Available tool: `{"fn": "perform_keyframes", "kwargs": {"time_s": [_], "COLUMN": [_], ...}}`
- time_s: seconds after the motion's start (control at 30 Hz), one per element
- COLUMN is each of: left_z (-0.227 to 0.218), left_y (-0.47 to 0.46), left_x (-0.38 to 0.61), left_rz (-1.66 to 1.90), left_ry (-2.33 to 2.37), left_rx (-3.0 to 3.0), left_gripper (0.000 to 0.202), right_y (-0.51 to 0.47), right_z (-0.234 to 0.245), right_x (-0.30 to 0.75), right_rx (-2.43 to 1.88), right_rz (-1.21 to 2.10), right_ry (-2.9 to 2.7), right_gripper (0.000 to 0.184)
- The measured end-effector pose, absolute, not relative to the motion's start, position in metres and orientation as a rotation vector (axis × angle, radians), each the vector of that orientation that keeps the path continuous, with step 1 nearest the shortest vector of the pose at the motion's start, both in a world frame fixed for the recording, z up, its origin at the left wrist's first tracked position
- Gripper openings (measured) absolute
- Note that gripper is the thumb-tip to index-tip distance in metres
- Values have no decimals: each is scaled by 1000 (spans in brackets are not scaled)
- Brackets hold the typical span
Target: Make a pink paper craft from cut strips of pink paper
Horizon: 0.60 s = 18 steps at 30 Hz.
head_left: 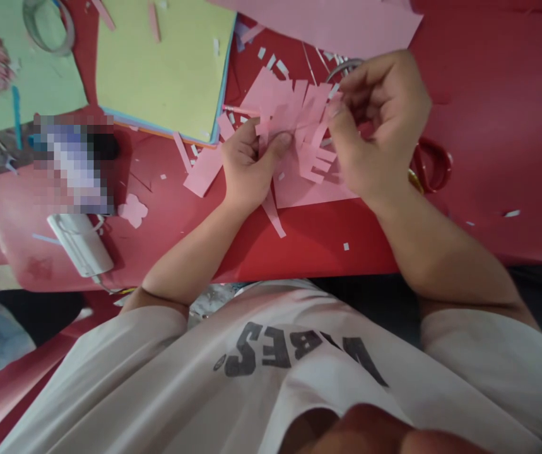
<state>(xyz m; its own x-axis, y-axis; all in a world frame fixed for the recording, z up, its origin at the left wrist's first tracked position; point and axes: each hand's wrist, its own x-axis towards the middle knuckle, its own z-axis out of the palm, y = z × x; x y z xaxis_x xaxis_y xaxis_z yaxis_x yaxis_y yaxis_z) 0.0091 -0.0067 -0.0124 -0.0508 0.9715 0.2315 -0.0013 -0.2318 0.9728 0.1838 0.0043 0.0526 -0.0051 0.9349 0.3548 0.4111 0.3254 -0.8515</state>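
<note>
My left hand [252, 164] is closed, thumb and fingers pinching a pink paper strip cut into a fringe [315, 161]. To its right, my right hand [379, 120] is raised with thumb and fingertips pressed together beside the fringe. What those fingertips pinch is too small to make out. Beneath both hands lie a pink sheet [299, 194] and loose pink strips, among them one [204, 171] by my left wrist. Scissors with red handles [434, 165] rest partly hidden behind my right wrist. A grey ring [344, 64] shows behind my right fingers.
A stack of coloured paper with a yellow sheet [161, 69] on top lies at the upper left. Beyond it are a tape roll [69, 38] and a green sheet [69, 85]. A white corded device [81, 246] and a pink paper flower [133, 210] sit nearer. Paper scraps dot the red table [488, 157].
</note>
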Motion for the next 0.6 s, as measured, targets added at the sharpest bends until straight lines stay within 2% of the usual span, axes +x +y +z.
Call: {"fn": "perform_keyframes", "kwargs": {"time_s": [0.23,0.4,0.6], "left_z": [-10,-8,-9], "left_y": [-6,-6,-5], "left_x": [12,9,5], "left_rz": [1436,1420,1433], "left_ry": [1126,1202,1245], "left_rx": [1332,1369,1407], "left_gripper": [54,49,47], "right_y": [8,11,17], "right_z": [43,42,40], "right_x": [186,190,196], "right_rx": [-1213,-1241,-1189], "right_rz": [779,787,926], "right_ry": [-1572,-1626,-1655], "right_gripper": [6,13,9]}}
